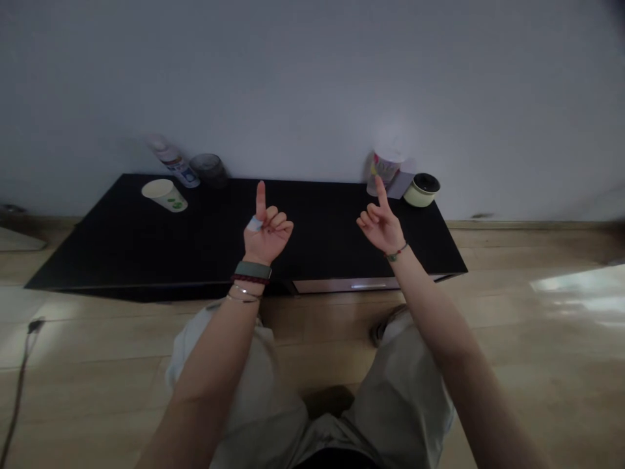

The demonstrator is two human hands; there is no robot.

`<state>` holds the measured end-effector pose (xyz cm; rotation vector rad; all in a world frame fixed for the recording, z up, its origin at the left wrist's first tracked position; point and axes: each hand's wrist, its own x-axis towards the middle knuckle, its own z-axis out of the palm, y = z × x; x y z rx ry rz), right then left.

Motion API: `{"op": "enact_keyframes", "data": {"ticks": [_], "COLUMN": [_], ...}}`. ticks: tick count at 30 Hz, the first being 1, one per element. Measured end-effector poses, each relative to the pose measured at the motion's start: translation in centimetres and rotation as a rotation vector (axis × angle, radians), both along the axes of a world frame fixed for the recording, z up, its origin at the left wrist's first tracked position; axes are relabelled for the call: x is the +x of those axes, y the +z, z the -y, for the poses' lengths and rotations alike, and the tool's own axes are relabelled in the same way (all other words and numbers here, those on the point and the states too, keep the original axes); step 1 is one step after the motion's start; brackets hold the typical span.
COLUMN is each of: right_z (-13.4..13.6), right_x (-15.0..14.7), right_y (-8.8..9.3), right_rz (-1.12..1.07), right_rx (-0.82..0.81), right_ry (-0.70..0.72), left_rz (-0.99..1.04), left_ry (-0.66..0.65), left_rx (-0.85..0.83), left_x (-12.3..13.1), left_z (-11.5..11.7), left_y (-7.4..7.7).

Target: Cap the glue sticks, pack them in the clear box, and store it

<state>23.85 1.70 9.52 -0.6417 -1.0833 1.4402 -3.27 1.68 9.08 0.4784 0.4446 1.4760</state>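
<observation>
My left hand (pixel 267 231) is raised above the black cabinet top (pixel 312 221), palm towards me. Its index finger points up, the others are half curled, and a pale strip is wrapped near the thumb. My right hand (pixel 381 225) makes the same gesture further right. Neither hand holds anything. Behind the right fingertip, partly covered by it, stands a clear plastic cup with a printed pattern (pixel 387 166). Beside that cup sits a pale round jar with a black lid (pixel 422 190). A white paper cup with a green print (pixel 165 195) is at the left.
A spray can (pixel 176 163) and a dark cup (pixel 209 170) stand at the back left, near the pale wall (pixel 303 85). A greyish card (pixel 401 184) is beside the jar. A black cable (pixel 22 384) lies on the wooden floor (pixel 88 391) at left.
</observation>
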Motion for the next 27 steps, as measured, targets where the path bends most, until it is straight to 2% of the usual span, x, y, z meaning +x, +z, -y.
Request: {"op": "enact_keyframes", "data": {"ticks": [5,10,16,27], "right_z": [-1.7,-1.6,-1.1,-1.0], "right_x": [-0.9,-1.9,-2.4,-2.7], "right_y": [-4.2,-6.1,-5.7,-4.2], "right_rz": [-0.044,-0.158,-0.325,-0.334], "right_rx": [-0.164,-0.215,-0.27,-0.316], "right_ry": [-0.096,-0.106,-0.061,-0.138], "left_rz": [0.019,0.077,0.115,0.143], "left_ry": [-0.031,-0.061,-0.095,-0.088], "left_rx": [-0.083,-0.148,-0.188,-0.172], "left_x": [1.4,2.9,3.4,4.1], "left_z": [-1.6,-1.9,-2.0,-1.6], "left_y": [-2.4,-3.6,-3.8,-3.2]}}
